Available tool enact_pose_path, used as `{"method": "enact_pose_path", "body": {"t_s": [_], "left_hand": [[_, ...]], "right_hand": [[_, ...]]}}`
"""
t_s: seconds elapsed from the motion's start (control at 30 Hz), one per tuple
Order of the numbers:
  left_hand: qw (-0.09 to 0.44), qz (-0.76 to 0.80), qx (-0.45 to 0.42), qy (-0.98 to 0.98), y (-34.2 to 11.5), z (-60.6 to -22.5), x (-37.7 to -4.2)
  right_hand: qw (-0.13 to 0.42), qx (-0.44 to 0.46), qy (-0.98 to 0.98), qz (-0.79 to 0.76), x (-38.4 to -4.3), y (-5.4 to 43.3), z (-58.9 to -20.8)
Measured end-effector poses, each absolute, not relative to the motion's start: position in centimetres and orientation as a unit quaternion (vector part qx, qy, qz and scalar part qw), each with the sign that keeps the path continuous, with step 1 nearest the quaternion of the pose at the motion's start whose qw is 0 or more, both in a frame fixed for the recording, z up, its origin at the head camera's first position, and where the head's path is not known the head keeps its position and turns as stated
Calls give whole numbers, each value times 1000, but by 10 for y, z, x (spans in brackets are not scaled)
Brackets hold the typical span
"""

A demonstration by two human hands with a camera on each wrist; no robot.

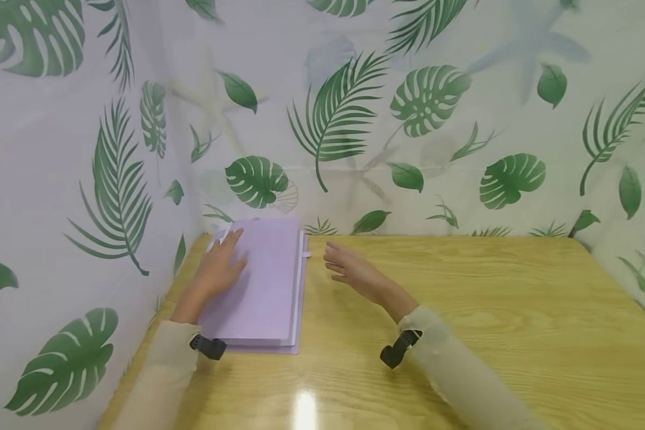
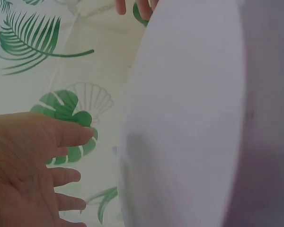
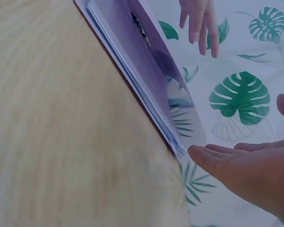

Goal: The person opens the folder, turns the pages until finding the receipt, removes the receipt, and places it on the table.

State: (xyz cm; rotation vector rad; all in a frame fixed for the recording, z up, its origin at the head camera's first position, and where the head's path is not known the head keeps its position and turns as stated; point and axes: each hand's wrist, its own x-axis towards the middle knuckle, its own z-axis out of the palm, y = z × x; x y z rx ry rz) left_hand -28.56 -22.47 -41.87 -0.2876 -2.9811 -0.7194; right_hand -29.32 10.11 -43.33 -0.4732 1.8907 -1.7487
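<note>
A light purple folder lies at the left of the table, with white sheets visible along its right and front edges. Its cover stands partly raised in the right wrist view, and a metal clip shows on the inner side. My left hand is over the left part of the cover, fingers extended; I cannot tell whether it touches. In the left wrist view that hand appears beside the pale, curved cover. My right hand, fingers straight, hovers right of the folder, holding nothing.
The wood-grain table extends to the right of the folder. A white sheet printed with green leaves hangs along the back and left sides of the table. Each wrist wears a black strap with a small device.
</note>
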Motion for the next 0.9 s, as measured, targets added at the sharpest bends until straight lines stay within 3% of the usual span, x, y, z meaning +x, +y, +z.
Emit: {"method": "enact_pose_path", "body": {"t_s": [0.5, 0.9], "left_hand": [[-99, -318, -19, -943, -288, -443, -264], [-129, -344, 13, -930, -299, -438, -255]], "right_hand": [[281, -70, 673, -681, -289, 64, -463], [256, -29, 660, -706, -291, 59, -474]]}}
